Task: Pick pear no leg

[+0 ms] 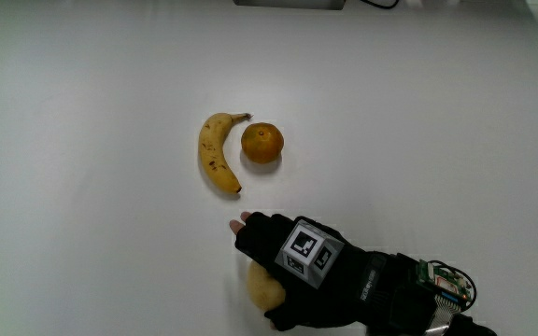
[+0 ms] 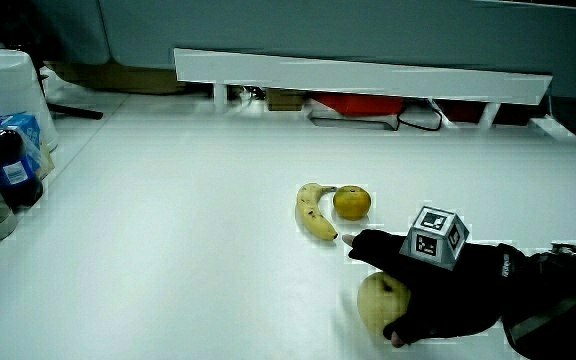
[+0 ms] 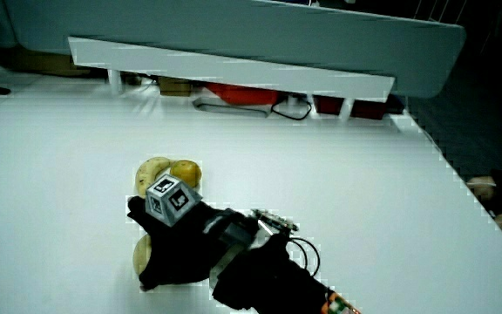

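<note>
The pear [image 1: 263,287] lies on the table [image 1: 82,187], nearer the person than the banana [image 1: 217,154] and the orange [image 1: 262,143]. The hand [image 1: 292,271] rests over it and covers most of it; only a pale yellow flank shows in the main view and in a side view [image 2: 378,300]. Fingers are curled down around the fruit, the thumb [image 2: 400,333] wrapping its near flank, so the hold is closed on the pear. Whether the pear is lifted off the table cannot be told. Its long axis and which way its stem end points cannot be told either, as the glove hides both ends.

The cube [image 1: 308,250] sits on the back of the hand, pattern upward. One fingertip [image 1: 238,224] reaches toward the banana's lower end and stops short of it.

The banana lies with its long axis running roughly away from the person, stem end farther from the person and near the orange. The orange sits just beside it, not clearly touching.

Containers: at the table's edge in a side view stand a white tub [image 2: 6,90] and a dark bottle [image 2: 6,160] holding dark liquid. The tub's contents are not visible.
</note>
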Demonstrator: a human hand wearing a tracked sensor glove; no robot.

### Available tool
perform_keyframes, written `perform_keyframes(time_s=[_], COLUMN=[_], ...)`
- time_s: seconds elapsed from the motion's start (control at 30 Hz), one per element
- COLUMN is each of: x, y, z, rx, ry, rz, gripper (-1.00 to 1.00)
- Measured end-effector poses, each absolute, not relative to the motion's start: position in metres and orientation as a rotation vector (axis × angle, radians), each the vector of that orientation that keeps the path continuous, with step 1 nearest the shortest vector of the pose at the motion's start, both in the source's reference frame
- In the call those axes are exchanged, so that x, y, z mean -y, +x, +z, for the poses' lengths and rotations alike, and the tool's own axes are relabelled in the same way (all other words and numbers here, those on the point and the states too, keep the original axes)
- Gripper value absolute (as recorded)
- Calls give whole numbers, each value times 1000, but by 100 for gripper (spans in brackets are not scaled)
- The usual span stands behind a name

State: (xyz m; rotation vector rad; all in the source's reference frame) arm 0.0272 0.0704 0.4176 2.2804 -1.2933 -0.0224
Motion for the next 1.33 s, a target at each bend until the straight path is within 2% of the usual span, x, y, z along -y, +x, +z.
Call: perform_keyframes(time_s=[0.2,0.3,0.7,0.97,1.33], x=[-73,-78,-79,-71,-32], y=[19,18,17,30,62], z=[419,430,429,418,370], rx=[1310,1310,1319,1337,1221], ry=[2233,2200,2237,2267,2352], rz=[-55,-80,-23,48,276], gripper=[0,20,100,100,100])
